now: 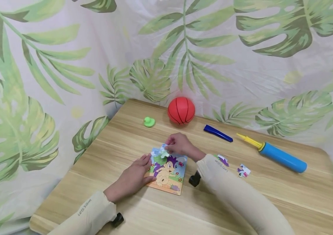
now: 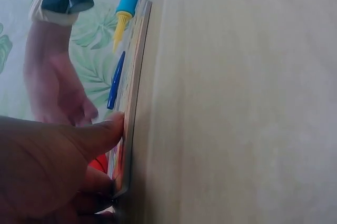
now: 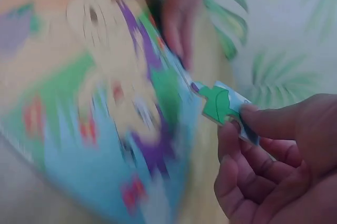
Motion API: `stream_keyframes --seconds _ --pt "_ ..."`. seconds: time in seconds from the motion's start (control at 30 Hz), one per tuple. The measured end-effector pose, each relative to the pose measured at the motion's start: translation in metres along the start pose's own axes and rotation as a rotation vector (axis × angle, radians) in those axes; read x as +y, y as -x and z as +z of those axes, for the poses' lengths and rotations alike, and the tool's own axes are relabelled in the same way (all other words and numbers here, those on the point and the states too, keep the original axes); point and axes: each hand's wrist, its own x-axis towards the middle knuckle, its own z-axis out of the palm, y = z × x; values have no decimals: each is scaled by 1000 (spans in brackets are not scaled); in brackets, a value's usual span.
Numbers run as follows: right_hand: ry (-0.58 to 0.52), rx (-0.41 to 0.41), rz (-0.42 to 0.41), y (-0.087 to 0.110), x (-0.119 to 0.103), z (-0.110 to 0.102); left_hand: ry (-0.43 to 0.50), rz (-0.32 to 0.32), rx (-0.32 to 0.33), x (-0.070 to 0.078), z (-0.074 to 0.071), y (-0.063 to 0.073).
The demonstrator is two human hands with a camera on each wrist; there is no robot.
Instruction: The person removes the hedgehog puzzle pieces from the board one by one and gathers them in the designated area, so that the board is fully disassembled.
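Pinching a thin, knobbed puzzle piece point(image 3: 217, 105) in the curled right hand point(image 1: 182, 144) above a flat picture puzzle point(image 1: 164, 172), resting the left hand point(image 1: 132, 175), straight-fingered, along its edge.

On the table point(image 1: 96, 169), the puzzle point(image 1: 179, 178) has the left hand point(image 1: 134, 174) at its left edge, the right hand point(image 1: 181, 144) with 1 piece point(image 1: 163, 152) over its back edge, and 2 loose pieces point(image 1: 244, 170) to its right. Behind, left to right: duck point(image 1: 149, 122), ball point(image 1: 181, 110), stick point(image 1: 217, 133); pump point(image 1: 284, 157) farthest right.
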Motion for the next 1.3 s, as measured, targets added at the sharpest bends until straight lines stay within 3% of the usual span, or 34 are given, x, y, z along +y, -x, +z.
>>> stream_keyframes --seconds 0.13,0.3,0.47,0.63,0.87,0.97,1.17,1.3 --pt "11 48 14 15 24 -42 -2 -9 -6 2 -1 -3" --pt "91 76 91 29 60 -85 5 -2 -2 2 2 -6" --pt "125 61 161 28 86 -96 12 -5 5 0 2 -4" --pt "145 37 184 29 99 -95 10 0 -6 0 5 -4" --pt "368 156 150 37 96 -99 -4 14 13 2 1 -5" --pt "395 197 125 43 89 -104 -2 6 11 3 -1 -6" --pt "385 199 -35 53 67 -103 10 -2 7 4 -3 -6" --pt "367 142 -170 62 51 -85 12 -2 75 6 -7 -11"
